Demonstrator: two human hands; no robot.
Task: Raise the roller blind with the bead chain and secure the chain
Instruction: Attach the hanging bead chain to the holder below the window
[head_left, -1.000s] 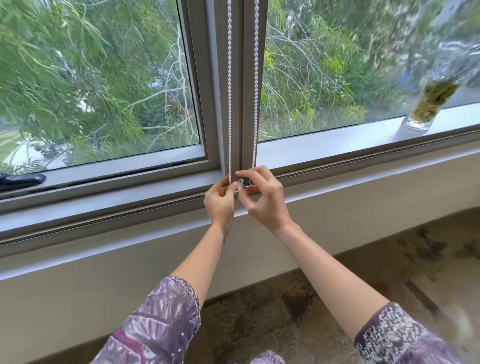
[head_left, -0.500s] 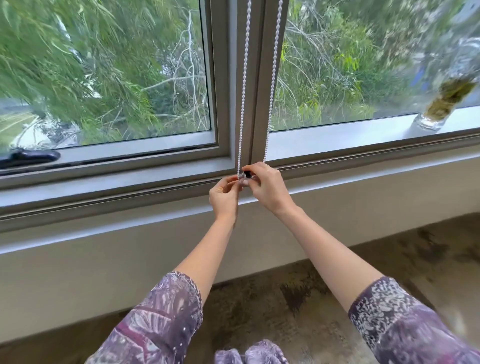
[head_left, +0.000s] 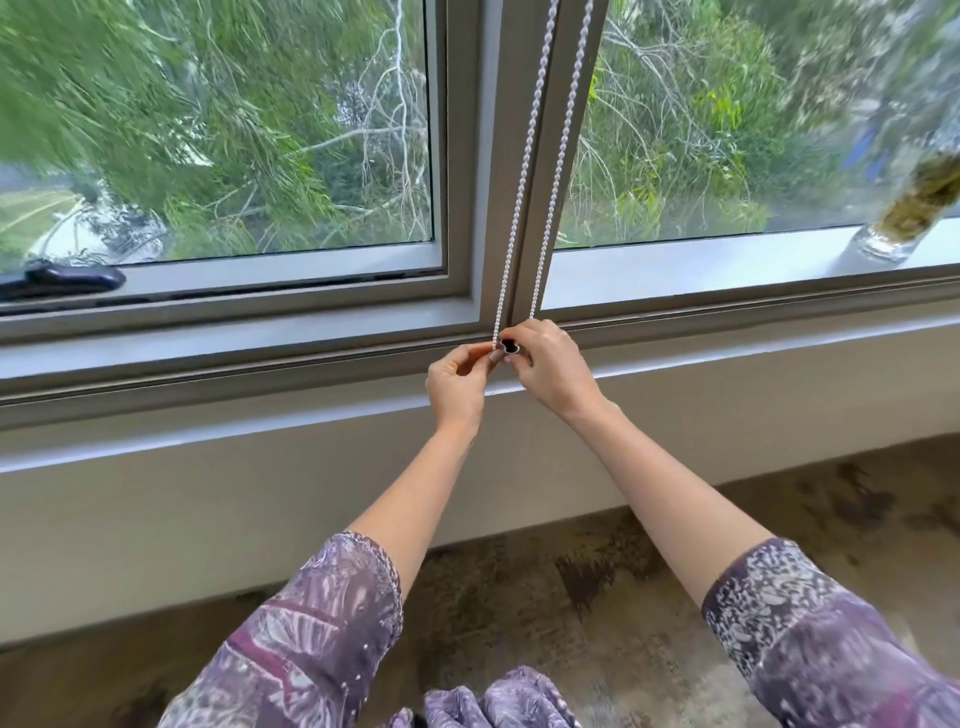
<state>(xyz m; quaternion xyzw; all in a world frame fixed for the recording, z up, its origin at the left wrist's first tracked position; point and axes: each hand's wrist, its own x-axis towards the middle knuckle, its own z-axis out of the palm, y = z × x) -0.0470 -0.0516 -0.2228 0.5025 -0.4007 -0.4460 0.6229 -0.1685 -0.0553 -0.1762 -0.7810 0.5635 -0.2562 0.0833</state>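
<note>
1. The white bead chain hangs as two strands down the grey centre mullion between the two window panes, and both strands run taut and slightly slanted from the top edge of the view to the base of the frame.
2. The loop's lower end meets a small dark chain holder fixed at the foot of the mullion, just above the grey window sill.
3. The left hand is at the left strand's bottom end, its fingers pinched together on the chain right beside the holder.
4. The right hand covers the right side of the holder, its fingers curled closed over the right strand and the holder's edge; exactly what they press on is hidden beneath them.
5. The two hands nearly touch at the holder, and both forearms reach up from patterned purple sleeves at the bottom of the view.
6. The roller blind itself is out of view; both panes are uncovered and show green trees outside.
7. On the ledge at far right stands a clear glass jar with yellowish-green contents, blurred.
8. A dark window handle lies along the bottom of the left pane, well apart from the hands.
9. Below the sill is a pale wall, then a mottled brown floor.
</note>
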